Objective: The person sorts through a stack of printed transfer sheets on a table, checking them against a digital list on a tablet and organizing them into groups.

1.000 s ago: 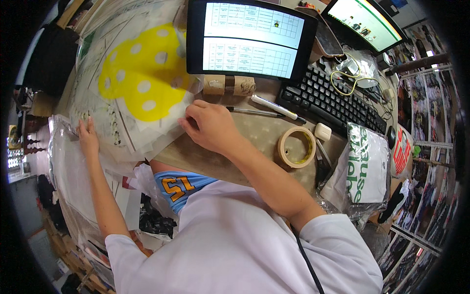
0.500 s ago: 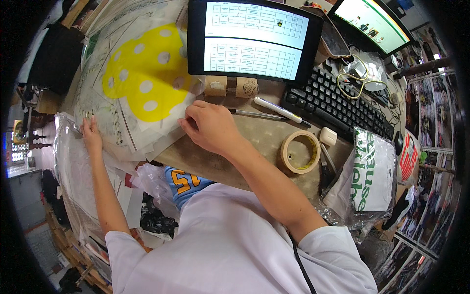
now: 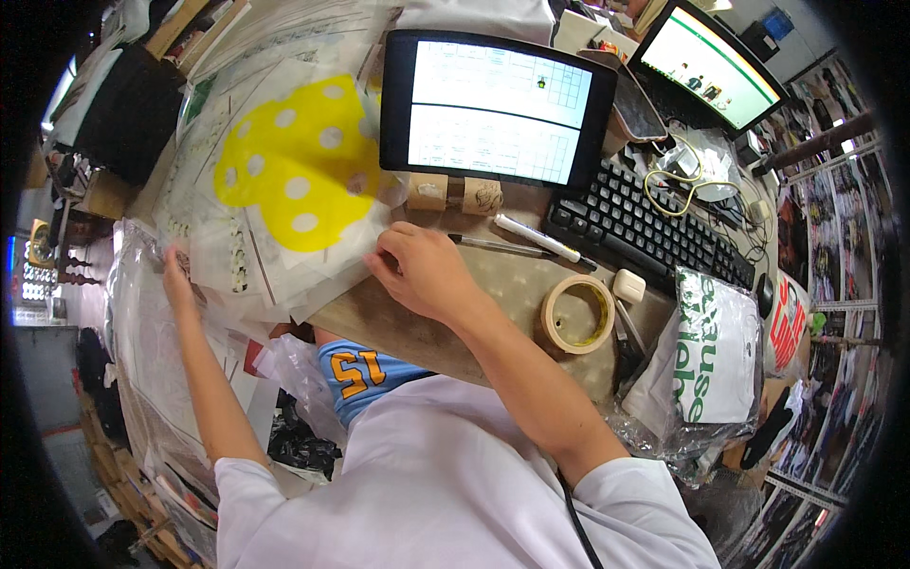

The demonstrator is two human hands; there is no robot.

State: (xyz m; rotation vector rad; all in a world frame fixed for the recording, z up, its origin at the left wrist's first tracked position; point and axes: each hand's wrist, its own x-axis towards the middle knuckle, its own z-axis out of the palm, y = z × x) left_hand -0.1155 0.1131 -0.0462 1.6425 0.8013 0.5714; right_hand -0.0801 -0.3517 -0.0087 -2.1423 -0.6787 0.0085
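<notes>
A stack of translucent plastic sheets (image 3: pixel 213 258) covers the left part of the table. On it lies a yellow rounded shape with pale dots (image 3: pixel 275 180), beneath or printed on a clear layer. My left hand (image 3: pixel 177 280) is at the stack's left edge, its thumb up and its fingers partly behind the film, closed on a sheet. Over the brown tabletop, my right hand (image 3: pixel 422 273) has curled fingers, with thumb and forefinger together at the sheets' right edge; the fingertips' exact hold is partly hidden.
A tablet (image 3: pixel 493 109) leans behind cardboard rolls (image 3: pixel 482 195). Right of my hand lie a dark pen (image 3: pixel 498 246), a white marker (image 3: pixel 536 237), tape (image 3: pixel 576 315) and a white case (image 3: pixel 629 285). Farther right are a keyboard (image 3: pixel 654 228), a bagged white item (image 3: pixel 711 351) and a monitor (image 3: pixel 711 66).
The view has shifted, so the table things sit slightly lower. My left fingers, stretched out before, are now partly behind the film. The right hand stays at the sheets' right edge.
</notes>
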